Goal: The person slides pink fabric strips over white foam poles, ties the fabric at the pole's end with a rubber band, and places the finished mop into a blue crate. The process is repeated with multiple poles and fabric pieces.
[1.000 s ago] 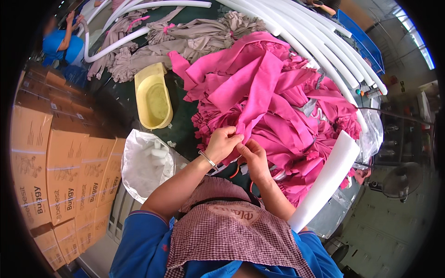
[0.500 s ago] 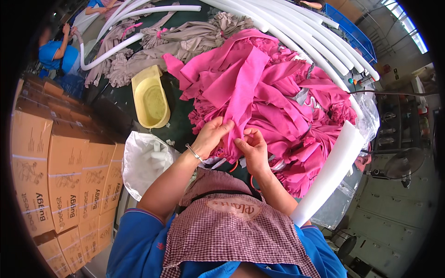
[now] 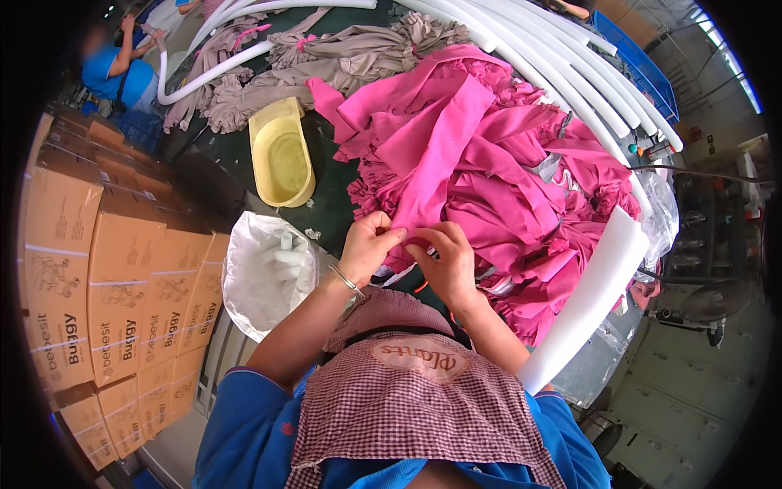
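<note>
A large heap of pink fabric [image 3: 481,155] covers the middle of the dark table, folded and gathered into ruffles. At its near edge my left hand [image 3: 371,251] pinches the end of a long pink strip between thumb and fingers. Close beside it, my right hand [image 3: 446,262] grips the same piece of cloth with thumb and forefinger. The two pinches are a short gap apart, with the cloth stretched across it. Left of my hands stand a yellow plastic tub [image 3: 285,163] and a white bag [image 3: 269,277] holding short white foam pieces.
Long white foam tubes [image 3: 562,65] curve along the far right, and one thick tube [image 3: 586,301] slants beside my right arm. Beige fabric [image 3: 326,69] lies at the back. Stacked cartons [image 3: 122,301] rise on the left. A person in blue [image 3: 118,77] works at far left.
My hands have come level at the strip's end, the right hand turning its fingers inward and downward. The whole view has shifted slightly, so the table's contents appear farther right.
</note>
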Motion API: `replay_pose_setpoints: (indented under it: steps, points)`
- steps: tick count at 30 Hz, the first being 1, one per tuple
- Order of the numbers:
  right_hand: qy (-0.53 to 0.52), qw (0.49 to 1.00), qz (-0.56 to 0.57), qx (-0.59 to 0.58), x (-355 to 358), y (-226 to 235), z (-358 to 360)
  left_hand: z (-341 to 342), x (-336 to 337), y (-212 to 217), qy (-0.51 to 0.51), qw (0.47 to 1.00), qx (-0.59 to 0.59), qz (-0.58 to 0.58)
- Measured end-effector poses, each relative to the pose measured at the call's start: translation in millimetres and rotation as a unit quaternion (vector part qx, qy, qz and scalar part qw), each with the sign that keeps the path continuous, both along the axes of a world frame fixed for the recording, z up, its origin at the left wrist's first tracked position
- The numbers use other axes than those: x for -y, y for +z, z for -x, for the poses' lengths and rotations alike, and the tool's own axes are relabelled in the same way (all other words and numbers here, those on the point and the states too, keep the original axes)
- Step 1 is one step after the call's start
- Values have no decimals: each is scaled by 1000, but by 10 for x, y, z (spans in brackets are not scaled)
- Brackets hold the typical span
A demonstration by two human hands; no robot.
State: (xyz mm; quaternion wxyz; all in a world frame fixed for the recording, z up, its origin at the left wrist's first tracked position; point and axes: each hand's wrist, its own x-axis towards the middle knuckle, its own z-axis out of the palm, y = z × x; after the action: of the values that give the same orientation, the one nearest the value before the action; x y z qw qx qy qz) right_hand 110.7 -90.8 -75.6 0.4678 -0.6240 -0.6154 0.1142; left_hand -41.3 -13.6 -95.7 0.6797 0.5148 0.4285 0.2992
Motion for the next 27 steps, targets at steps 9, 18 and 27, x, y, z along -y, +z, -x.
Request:
replay_pose_setpoints:
  steps: [9, 18, 27]
  points:
    - [-5, 996, 33, -84, 9, -83, 59, 143, 113, 269, -6, 981, 120, 150]
    - [78, 912, 135, -378, 61, -66, 9, 7, 253, 296, 13, 971, -84, -225]
    - [113, 870, 137, -459, 76, -40, -33, -78, 238, 247, 25, 965, -67, -252]
